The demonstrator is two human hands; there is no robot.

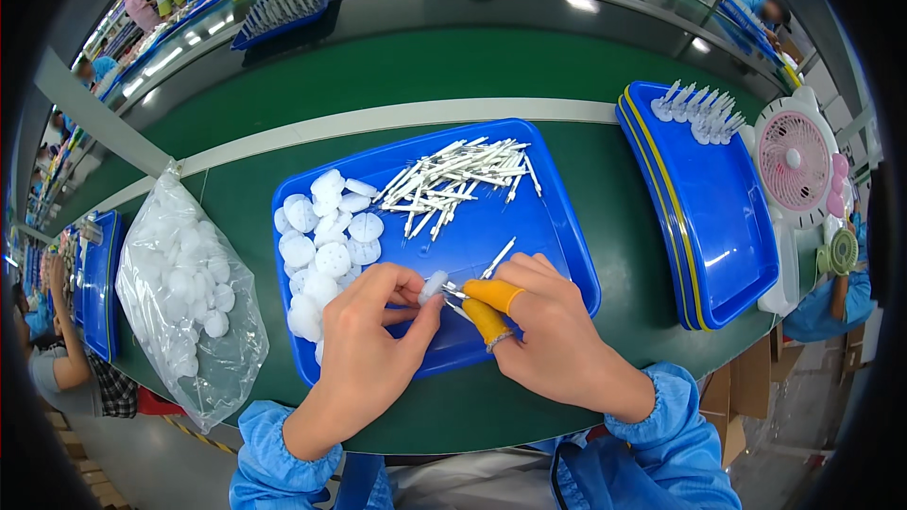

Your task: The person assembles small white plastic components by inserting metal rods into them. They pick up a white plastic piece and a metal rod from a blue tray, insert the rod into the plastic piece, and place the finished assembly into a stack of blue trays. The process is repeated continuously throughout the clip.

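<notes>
Over the front of a blue tray [543, 227], my two hands meet. My left hand [373, 340] pinches a small white round disc [434, 284] between thumb and fingertips. Yellow covers [493, 296] sleeve the thumb and a finger of my right hand [562, 335], which closes on thin white sticks with metallic ends, right against the disc. One white stick [500, 259] juts up past those fingers. Whether any tip is inside the disc is too small to tell. Loose white discs [332, 259] fill the tray's left side; a heap of white sticks [463, 177] lies at its far side.
A clear plastic bag [227, 349] of white discs lies to the left. On the right, stacked blue trays [723, 227] carry a few upright assembled pieces [699, 111], beside a pink-and-white fan [794, 156]. A conveyor [397, 57] crosses behind, bearing another filled tray [288, 2]. Other people work around.
</notes>
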